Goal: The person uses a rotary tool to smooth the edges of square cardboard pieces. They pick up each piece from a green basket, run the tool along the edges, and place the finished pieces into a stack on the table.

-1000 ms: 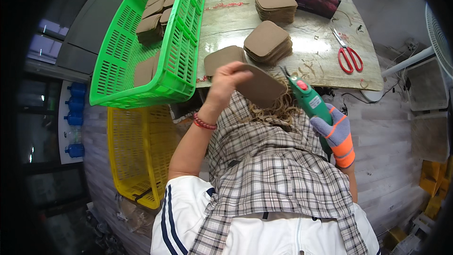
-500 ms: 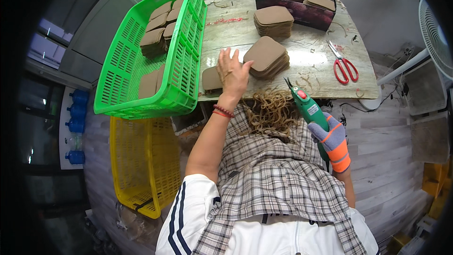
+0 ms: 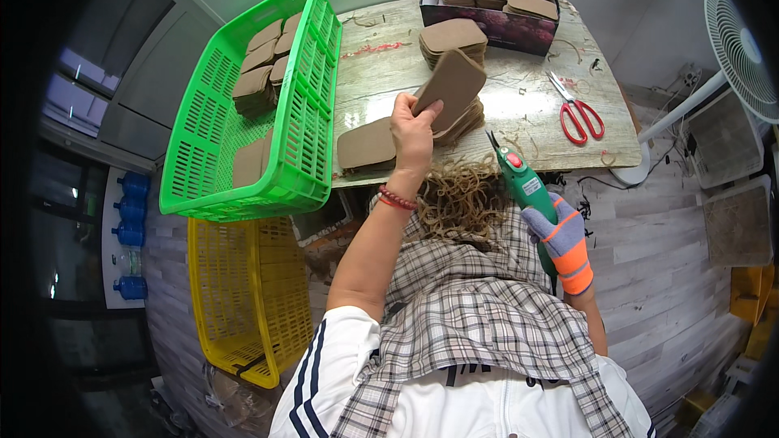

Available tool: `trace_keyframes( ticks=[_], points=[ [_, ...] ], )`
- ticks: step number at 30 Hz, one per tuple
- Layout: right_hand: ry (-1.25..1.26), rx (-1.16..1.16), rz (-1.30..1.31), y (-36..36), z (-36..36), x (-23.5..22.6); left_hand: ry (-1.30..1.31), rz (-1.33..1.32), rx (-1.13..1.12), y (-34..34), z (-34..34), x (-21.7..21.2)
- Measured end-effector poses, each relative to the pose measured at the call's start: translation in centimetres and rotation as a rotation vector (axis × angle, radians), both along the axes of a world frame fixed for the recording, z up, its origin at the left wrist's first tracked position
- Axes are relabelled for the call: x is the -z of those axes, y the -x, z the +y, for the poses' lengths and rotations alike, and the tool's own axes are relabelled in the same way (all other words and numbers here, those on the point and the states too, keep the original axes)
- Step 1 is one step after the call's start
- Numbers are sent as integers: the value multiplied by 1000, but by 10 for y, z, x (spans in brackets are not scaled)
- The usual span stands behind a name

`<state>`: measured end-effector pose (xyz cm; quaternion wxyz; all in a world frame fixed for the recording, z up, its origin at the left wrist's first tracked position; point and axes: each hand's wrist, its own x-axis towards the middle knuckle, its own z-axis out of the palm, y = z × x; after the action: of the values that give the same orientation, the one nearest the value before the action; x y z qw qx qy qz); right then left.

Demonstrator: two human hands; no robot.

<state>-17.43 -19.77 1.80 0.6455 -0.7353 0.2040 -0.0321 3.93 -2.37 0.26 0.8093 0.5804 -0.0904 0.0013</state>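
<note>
My bare left hand (image 3: 415,131) pinches a flat brown rounded-corner pad (image 3: 451,88), tilted up over a stack of like pads (image 3: 464,123). Whether it is one pad or more cannot be made out. Beside that wrist, a brown pad pile (image 3: 367,146) lies at the table's front edge. In a grey and orange glove, my right hand (image 3: 560,239) grips green electric scissors (image 3: 524,181) with a red button, their blades pointing toward the table. A tangle of brown trimmed strips (image 3: 466,203) lies on my plaid apron between both hands.
A green crate (image 3: 312,146) holding brown pads stands at the left; a yellow crate (image 3: 258,300) is below it. On the table (image 3: 373,69) are another pad stack (image 3: 450,35), a dark box (image 3: 487,28) of pads and red-handled scissors (image 3: 578,113). A white fan (image 3: 734,45) stands right.
My left hand has lifted a pad off the front stack and tilted it up. My right hand keeps hold of the electric scissors. The whole view has shifted slightly.
</note>
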Motion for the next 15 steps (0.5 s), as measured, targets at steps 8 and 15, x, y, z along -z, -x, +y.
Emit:
trace_keyframes(
  ticks=[8, 15],
  points=[
    [18, 58, -67, 2, 4, -18, 883, 488, 157, 43, -27, -21],
    [-22, 78, -68, 4, 7, -23, 1146, 578, 167, 47, -49, -12]
  ],
)
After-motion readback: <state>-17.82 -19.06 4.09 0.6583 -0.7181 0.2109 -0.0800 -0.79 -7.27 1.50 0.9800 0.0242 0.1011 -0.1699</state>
